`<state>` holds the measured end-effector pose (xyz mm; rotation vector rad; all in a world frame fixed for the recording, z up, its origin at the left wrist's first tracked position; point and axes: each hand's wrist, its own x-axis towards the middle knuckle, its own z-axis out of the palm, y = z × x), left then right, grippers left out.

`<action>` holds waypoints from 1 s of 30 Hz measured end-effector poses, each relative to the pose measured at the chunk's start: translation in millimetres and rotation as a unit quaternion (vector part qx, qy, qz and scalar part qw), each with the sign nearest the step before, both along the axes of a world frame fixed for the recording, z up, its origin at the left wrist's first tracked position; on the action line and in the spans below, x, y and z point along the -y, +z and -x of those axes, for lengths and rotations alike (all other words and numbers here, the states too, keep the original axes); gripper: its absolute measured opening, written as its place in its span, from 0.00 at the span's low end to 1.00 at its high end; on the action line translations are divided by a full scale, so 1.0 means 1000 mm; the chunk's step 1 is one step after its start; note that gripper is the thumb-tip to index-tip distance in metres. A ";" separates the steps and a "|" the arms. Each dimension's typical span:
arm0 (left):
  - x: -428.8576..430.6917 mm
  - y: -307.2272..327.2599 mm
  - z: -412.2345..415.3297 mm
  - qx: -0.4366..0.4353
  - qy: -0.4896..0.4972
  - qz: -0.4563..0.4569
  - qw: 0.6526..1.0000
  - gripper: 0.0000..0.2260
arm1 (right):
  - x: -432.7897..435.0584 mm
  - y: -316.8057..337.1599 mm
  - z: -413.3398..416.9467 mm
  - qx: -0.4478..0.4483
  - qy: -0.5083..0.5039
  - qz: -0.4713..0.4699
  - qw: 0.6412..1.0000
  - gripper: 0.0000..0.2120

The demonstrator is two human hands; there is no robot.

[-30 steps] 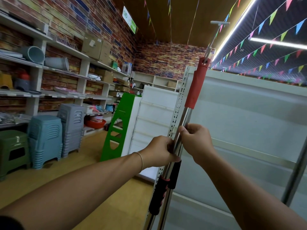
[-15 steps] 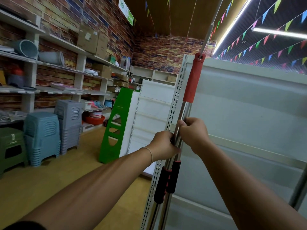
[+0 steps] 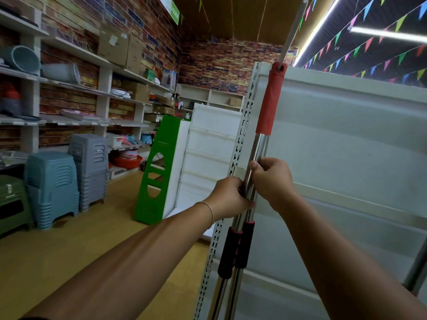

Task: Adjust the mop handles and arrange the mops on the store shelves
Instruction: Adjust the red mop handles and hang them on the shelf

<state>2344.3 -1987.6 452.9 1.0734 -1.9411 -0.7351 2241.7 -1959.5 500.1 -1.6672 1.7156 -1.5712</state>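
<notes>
Head view: two steel mop handles stand upright, side by side, against the perforated upright of the white shelf unit. Left hand is clenched round the tubes just above the black foam grips. Right hand grasps them slightly higher, thumb along the steel. Red sleeve sits above, with a thin inner rod running out of its top. Judgement: length adjustment step. Brace with the lower hand, twist with the upper, keep the tubes vertical. Mop heads are out of frame.
</notes>
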 end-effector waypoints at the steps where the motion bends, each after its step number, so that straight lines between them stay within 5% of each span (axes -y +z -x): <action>1: 0.000 0.000 0.000 -0.001 -0.001 -0.001 1.000 0.07 | 0.001 -0.001 0.000 0.000 -0.003 0.000 1.000 0.08; 30: 0.006 -0.012 -0.024 -0.040 -0.027 -0.028 0.998 0.13 | 0.004 -0.017 -0.035 -0.017 -0.124 -0.011 0.992 0.08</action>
